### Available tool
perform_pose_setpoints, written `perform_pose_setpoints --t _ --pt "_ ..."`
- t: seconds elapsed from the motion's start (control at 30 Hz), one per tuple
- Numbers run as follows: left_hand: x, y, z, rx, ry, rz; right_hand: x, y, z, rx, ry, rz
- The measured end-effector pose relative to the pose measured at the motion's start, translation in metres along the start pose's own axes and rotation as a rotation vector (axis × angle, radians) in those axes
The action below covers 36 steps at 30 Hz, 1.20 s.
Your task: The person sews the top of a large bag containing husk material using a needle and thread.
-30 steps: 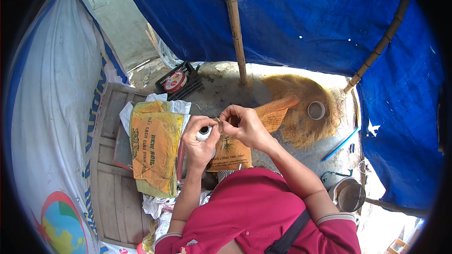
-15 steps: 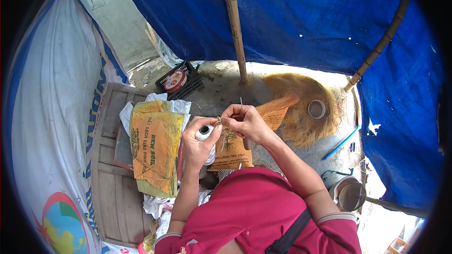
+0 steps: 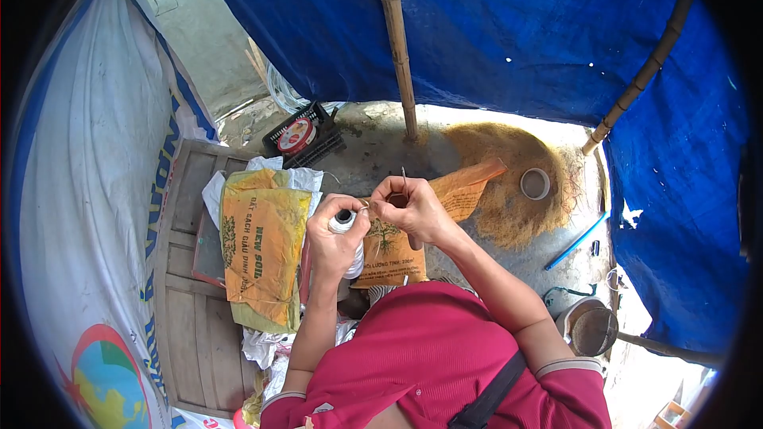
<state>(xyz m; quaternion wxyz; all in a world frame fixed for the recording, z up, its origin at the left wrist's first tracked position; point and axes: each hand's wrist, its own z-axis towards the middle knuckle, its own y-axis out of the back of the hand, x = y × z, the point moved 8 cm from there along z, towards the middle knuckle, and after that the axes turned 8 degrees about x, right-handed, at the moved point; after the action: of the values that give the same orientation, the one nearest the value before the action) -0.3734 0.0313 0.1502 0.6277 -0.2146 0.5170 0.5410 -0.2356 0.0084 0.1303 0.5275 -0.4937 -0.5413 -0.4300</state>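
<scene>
While the forearms reach forward over the lap, the left hand (image 3: 336, 232) is closed around a spool (image 3: 355, 264) of white thread, whose dark hollow core faces up beside the thumb. The thumb and forefinger of that hand are also pinched together at a fine strand (image 3: 366, 207). Just beside them, the right hand (image 3: 412, 212) has its fingers curled in, the thumb and forefinger tips close to the left ones; whether the two sets of fingertips touch, I cannot tell. A thin rod (image 3: 404, 172) gripped in the right hand sticks up above the knuckles, its lower part hidden by the fingers.

Beneath the hands, a printed orange bag (image 3: 389, 272) lies across the lap, one end stretching out to the right over the floor. To the left, a stack of yellow and orange bags (image 3: 264, 250), the top one lettered "NEW SOIL", rests near a wooden panel (image 3: 184, 319). On the floor ahead and to the right, a pale ring (image 3: 535, 183) sits on a spread of yellowish-brown grainy material (image 3: 509, 226). A blue stick (image 3: 575, 242) lies near it, and a black crate (image 3: 324, 123) holding a round red-and-white item stands farther forward.
</scene>
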Motion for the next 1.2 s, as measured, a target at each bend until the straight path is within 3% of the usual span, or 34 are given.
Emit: perform_pose_setpoints --t 0.07,0.2,0.27,0.5,0.7,0.8,0.87,1.0,1.07,1.2 --pt "0.013 -0.001 -0.002 0.025 0.127 -0.145 -0.01 0.0 0.001 0.03 -0.074 0.03" --pt "0.02 0.0 -0.003 0.053 0.067 -0.109 -0.016 0.0 0.006 0.035 0.037 0.088" --pt "0.019 -0.004 -0.003 0.062 0.145 -0.138 -0.02 0.0 0.006 0.052 0.021 0.193" --pt "0.016 -0.004 -0.005 0.052 0.152 -0.106 -0.022 -0.004 0.003 0.054 0.001 0.242" --pt "0.011 0.0 -0.005 0.042 0.035 -0.031 -0.021 -0.007 0.001 0.058 0.008 0.25" --pt "0.011 0.0 -0.006 0.055 0.044 -0.034 -0.019 -0.004 -0.003 -0.01 0.01 0.122" --pt "0.018 0.001 -0.008 0.065 0.107 -0.109 0.0 0.005 -0.009 -0.176 0.248 -0.142" --pt "0.021 0.002 -0.008 0.085 0.127 -0.141 0.038 -0.003 -0.023 -0.129 0.354 -0.462" --pt "0.02 0.0 -0.007 0.111 0.139 -0.187 0.045 -0.01 -0.026 -0.141 0.525 -0.59" --pt "0.015 -0.003 -0.006 0.135 0.144 -0.205 0.041 -0.009 -0.024 -0.113 0.427 -0.564"
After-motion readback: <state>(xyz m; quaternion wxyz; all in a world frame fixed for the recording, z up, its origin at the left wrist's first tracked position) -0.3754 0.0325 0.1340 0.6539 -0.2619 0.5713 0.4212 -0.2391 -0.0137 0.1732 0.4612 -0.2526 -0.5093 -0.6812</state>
